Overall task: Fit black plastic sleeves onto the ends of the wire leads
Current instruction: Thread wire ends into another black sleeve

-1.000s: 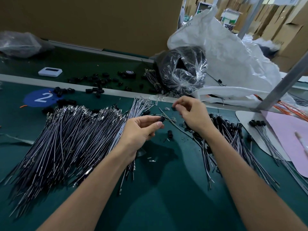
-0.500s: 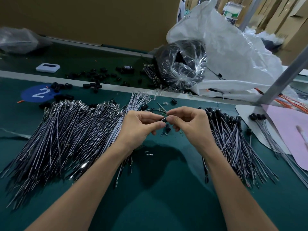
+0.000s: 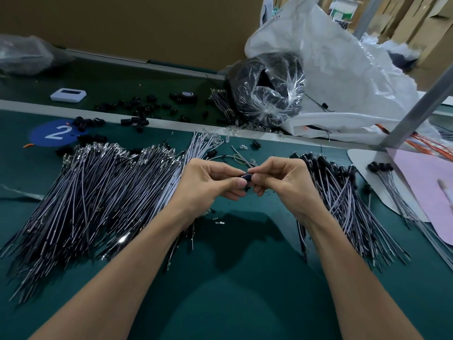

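Black plastic sleeve pinched at centre between left hand and right hand, both curled tight, its lead hidden | done: capped leads heaped at 3 o'clock | left: far bigger bare-lead pile at 9 o'clock | loose sleeves at 11 o'clock | judged well under half.

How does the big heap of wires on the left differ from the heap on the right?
The left heap is much larger than the right heap. The left heap's far ends show bare shiny tips; the right heap's far ends wear black sleeves. Both lie fanned out on the green table.
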